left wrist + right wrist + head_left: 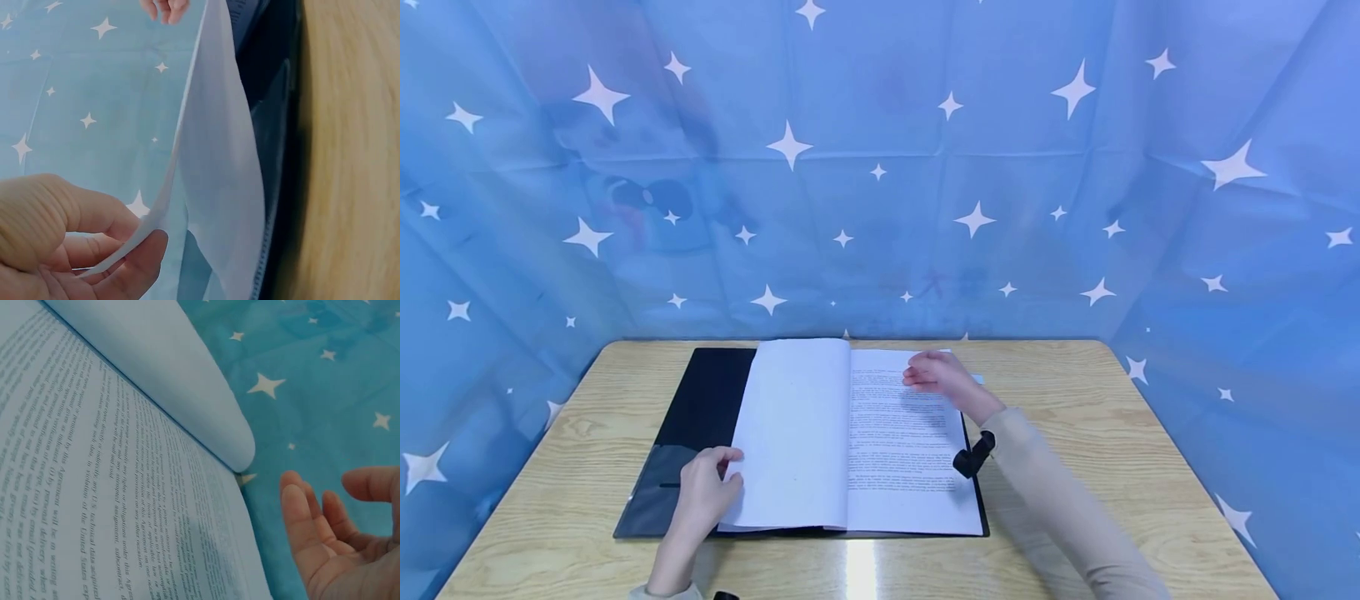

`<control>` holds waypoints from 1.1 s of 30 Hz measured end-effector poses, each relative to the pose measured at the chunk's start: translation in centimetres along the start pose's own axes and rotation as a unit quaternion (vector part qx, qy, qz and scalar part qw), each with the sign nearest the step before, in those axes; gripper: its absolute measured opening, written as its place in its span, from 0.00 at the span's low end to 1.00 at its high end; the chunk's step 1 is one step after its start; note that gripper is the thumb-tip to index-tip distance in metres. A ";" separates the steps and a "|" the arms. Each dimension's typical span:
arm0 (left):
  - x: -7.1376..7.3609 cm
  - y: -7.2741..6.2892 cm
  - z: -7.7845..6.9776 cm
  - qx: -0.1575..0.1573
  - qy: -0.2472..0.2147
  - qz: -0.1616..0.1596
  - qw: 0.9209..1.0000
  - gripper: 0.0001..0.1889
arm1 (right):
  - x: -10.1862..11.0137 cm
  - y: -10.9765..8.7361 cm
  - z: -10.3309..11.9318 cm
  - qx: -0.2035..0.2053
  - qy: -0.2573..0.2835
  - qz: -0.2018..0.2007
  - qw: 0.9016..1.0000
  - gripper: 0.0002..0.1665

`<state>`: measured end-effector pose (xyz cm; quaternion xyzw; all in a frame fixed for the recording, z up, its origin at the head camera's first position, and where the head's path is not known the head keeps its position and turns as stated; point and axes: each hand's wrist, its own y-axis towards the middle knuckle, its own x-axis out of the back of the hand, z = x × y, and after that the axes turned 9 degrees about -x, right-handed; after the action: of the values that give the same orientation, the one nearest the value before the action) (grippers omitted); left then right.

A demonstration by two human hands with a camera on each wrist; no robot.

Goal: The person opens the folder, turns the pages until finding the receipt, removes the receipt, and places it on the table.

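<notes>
A black folder [711, 396] lies spread on the table, holding a stack of paper. Over its left half a blank white page [793, 433] is turned and raised a little. On the right side lies a printed page [898, 467] full of small text. My left hand [703, 490] pinches the turned page's outer edge between thumb and fingers, plainly seen in the left wrist view. Above the upper part of the printed page hovers my right hand [943, 379], its fingers loosely bent with nothing between them; the right wrist view shows it apart from the paper.
The light wooden table [1075, 450] extends on both sides of the folder. A blue curtain [880, 208] with white stars hangs behind and beside it. A small blue tab [977, 379] sticks out at the folder's right edge.
</notes>
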<state>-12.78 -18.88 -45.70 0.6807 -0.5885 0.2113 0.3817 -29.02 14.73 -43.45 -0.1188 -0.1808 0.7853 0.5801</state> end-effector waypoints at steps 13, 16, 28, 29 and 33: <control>-0.9 0.3 1.2 0.043 -0.001 0.039 0.998 0.15 | 1.8 0.5 0.0 -0.007 0.006 -0.033 0.999 0.23; -1.0 0.4 1.2 0.052 -0.003 0.048 0.997 0.16 | 2.3 0.7 -0.2 -0.010 0.016 -0.043 0.999 0.22; -1.8 0.6 1.8 0.080 0.006 0.083 0.993 0.18 | 4.0 2.3 -0.8 -0.005 -0.033 -0.129 0.991 0.19; -1.9 0.6 1.8 0.083 0.007 0.085 0.993 0.19 | 4.2 2.5 -0.8 -0.008 -0.042 -0.138 0.989 0.18; -1.8 0.6 1.7 0.093 0.016 0.092 0.991 0.19 | 4.5 3.0 -0.7 -0.017 -0.062 -0.168 0.984 0.18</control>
<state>-14.01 -19.00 -47.92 0.6529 -0.6201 0.3098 0.3055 -32.70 18.34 -45.30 -0.0474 -0.2469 0.6794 0.6894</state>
